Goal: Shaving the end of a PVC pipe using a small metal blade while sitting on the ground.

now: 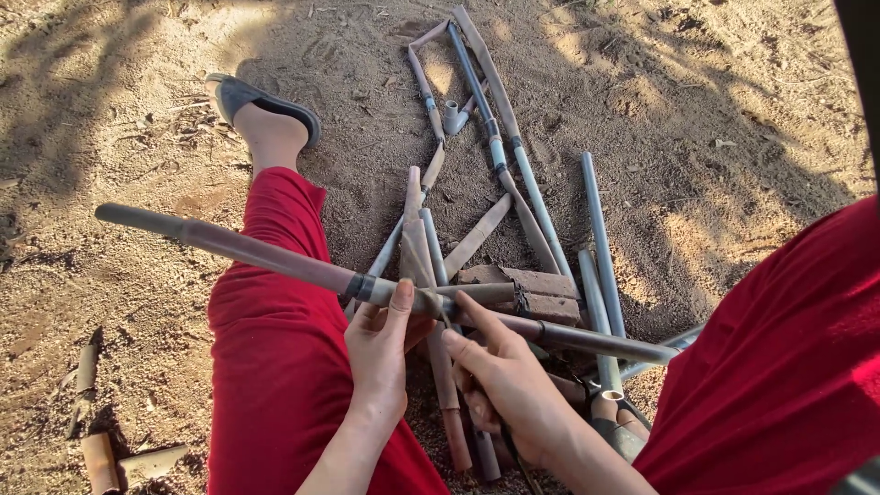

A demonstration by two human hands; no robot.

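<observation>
Pipe (pixel 275 259), long, grey and dusty, lies slantwise across the person's red-trousered lap, running from ten o'clock down to four o'clock, with a dark coupling band (pixel 359 287) near its middle. The left hand (pixel 380 353) cups it from below just past that band, thumb pressed up against the joint, so its grip is closed on the pipe. The right hand (pixel 509 380) sits just beside it at four o'clock, index finger stretched along the pipe and the other fingers curled; a thin dark strap or cord (pixel 515 458) seems to trail from it, though how firmly it pinches that I cannot tell. Beyond the hands, at twelve o'clock, a loose heap of pipe offcuts (pixel 513 183) and a brick (pixel 532 286) rest on the sandy ground (pixel 697 119), with a sandalled foot (pixel 266 115) at eleven o'clock. To work the joint well, I judge the left thumb should hold the pipe steady against the thigh while the right fingers stay close to the band, keeping any wrap tight and even.
</observation>
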